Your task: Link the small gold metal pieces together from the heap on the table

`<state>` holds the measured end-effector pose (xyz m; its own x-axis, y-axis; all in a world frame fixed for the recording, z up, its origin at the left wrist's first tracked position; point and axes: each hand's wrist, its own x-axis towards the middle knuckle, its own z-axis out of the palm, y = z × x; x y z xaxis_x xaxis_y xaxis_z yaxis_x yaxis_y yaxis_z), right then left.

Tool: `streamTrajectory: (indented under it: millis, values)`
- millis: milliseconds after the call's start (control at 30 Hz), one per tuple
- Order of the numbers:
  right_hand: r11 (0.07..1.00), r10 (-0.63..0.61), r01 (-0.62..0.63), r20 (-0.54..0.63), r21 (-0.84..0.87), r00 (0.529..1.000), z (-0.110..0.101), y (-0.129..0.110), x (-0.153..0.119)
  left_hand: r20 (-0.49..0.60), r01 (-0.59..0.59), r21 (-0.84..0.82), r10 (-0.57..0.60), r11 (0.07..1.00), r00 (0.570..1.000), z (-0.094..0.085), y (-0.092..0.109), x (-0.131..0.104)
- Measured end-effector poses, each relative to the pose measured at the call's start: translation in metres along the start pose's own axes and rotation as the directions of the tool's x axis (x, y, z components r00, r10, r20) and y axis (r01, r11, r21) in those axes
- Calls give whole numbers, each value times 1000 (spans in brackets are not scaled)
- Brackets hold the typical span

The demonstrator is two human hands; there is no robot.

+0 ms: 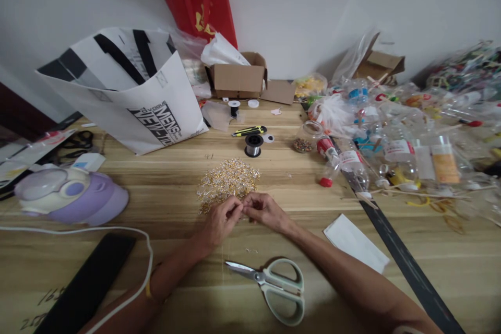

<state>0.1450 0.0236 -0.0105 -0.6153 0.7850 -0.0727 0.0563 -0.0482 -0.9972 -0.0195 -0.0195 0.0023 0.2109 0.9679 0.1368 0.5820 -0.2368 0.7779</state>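
My left hand (225, 218) and my right hand (266, 210) meet at the fingertips, both pinched closed. Whatever sits between the fingers is too small to make out. Just beyond them lies a pile of gold and silver wire-like pieces (228, 180), partly hidden behind my left hand. A few small metallic bits (251, 251) rest on the wood nearer to me. Scissors with pale green handles (284, 292) lie below my hands, blades slightly parted and pointing left. Behind the pile stands a spool of silver wire (253, 145).
A utility knife (249, 131) and a spool of black thread (234, 108) lie farther back. At left are a white paper bag (164, 99) and a purple cap-shaped object (74, 195). Plastic bottles (399, 151) crowd the right; folded white paper (355, 242) lies by my right forearm.
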Motion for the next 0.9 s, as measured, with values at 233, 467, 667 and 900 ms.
streamTrajectory:
  millis: [233,467,667,900]
  values:
    - [997,-17,19,-25,74,1000,0,-3,0,46,160,-359,-154,920,987,0,3,5]
    - [983,-3,12,-48,183,999,-2,1,1,145,252,-524,-206,813,968,0,2,9]
    - [989,-17,25,-51,147,999,0,-3,-1,129,263,-518,-229,814,965,3,-2,9]
    - [994,-105,106,-94,8,990,2,-1,-4,84,228,-478,-215,848,973,4,-4,9]
